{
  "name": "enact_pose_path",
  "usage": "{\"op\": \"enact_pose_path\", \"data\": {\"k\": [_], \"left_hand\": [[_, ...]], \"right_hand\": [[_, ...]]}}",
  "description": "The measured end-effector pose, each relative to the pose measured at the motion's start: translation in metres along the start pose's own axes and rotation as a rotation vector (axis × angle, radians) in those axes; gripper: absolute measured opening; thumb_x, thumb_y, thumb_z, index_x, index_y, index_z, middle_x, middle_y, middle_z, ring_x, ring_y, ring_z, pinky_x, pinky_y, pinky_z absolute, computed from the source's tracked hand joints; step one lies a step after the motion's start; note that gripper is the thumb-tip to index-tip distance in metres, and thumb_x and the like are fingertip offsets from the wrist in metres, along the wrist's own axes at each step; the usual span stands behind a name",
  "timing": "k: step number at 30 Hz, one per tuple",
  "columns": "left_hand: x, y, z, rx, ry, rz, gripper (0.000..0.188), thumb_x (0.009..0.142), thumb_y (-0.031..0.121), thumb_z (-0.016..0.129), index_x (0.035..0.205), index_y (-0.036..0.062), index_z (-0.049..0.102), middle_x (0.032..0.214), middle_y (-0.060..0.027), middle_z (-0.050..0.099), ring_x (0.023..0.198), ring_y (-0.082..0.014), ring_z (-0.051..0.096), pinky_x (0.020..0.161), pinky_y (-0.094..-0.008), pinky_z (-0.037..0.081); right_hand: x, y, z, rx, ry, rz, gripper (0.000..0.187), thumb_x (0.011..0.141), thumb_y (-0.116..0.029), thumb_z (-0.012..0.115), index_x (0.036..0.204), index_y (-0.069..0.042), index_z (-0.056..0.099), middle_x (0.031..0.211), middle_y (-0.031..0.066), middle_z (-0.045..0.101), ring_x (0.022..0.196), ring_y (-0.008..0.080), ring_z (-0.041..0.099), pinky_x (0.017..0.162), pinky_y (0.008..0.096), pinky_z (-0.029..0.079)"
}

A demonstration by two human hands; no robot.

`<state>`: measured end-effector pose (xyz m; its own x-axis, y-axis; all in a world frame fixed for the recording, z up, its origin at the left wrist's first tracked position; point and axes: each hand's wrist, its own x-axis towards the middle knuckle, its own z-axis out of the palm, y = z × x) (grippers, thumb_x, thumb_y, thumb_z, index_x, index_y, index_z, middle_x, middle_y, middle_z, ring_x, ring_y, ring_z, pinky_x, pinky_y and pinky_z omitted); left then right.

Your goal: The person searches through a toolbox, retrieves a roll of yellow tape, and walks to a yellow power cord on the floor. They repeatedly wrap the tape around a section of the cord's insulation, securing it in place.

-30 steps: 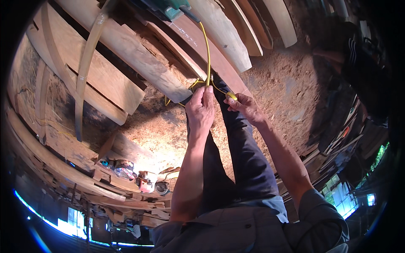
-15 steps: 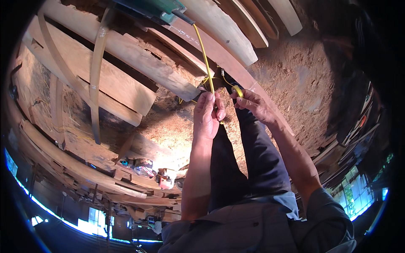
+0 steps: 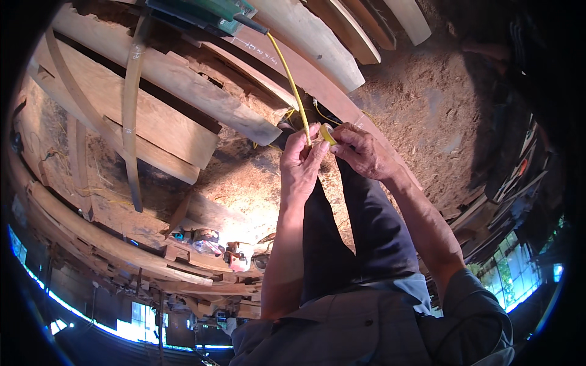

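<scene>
Between the thumb and fingers of my left hand a yellow power cord is pinched. The cord runs up to a dark sleeve on a green power tool at the top. My right hand is closed on a small roll of yellow tape, its ring tilted beside the cord. Both hands meet in front of my dark trousers, fingertips almost touching. Whether any tape is stuck to the cord is hidden by my fingers.
Curved planks lie side by side across the upper left. A long reddish plank with chalk marks slants past my right hand. Wood shavings cover the ground. A red and white tool and small items lie at lower left.
My right hand has moved left with the tape roll, bringing it up against my left fingers and the cord. The left hand keeps its pinch. The whole view has shifted slightly.
</scene>
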<state>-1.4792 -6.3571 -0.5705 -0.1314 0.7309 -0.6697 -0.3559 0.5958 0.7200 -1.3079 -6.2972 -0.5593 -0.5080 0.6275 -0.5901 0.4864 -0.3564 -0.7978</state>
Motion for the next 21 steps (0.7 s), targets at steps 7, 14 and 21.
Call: {"op": "enact_pose_path", "data": {"k": [7,14,21], "left_hand": [[0.000,0.002,0.008,0.217,0.031,0.013,0.022,0.092,0.002,0.067,0.114,0.0025,0.065,0.108,-0.0069,0.060,0.092,-0.0110,0.060,0.079,-0.0246,0.051],[-0.001,-0.004,0.009,0.162,0.002,-0.037,0.011,0.094,0.005,0.065,0.104,0.0014,0.061,0.091,-0.0017,0.058,0.075,-0.0071,0.051,0.065,-0.0211,0.045],[-0.002,0.002,-0.014,0.164,0.206,-0.062,0.021,0.097,0.014,0.065,0.116,0.0045,0.060,0.093,-0.0010,0.060,0.077,-0.0076,0.055,0.070,-0.0218,0.049]], "right_hand": [[0.000,0.000,-0.001,-0.155,0.016,0.015,0.027,0.093,-0.013,0.066,0.115,0.002,0.063,0.112,0.0183,0.061,0.104,0.0335,0.062,0.090,0.0393,0.050],[0.001,0.000,-0.002,-0.127,0.005,0.011,0.027,0.093,-0.013,0.065,0.116,0.001,0.063,0.114,0.0170,0.062,0.104,0.0294,0.063,0.088,0.0370,0.051],[0.002,0.001,0.007,0.640,0.040,0.126,0.028,0.100,-0.015,0.059,0.125,-0.004,0.062,0.113,0.0031,0.064,0.102,0.0126,0.059,0.092,0.0303,0.049]]}}
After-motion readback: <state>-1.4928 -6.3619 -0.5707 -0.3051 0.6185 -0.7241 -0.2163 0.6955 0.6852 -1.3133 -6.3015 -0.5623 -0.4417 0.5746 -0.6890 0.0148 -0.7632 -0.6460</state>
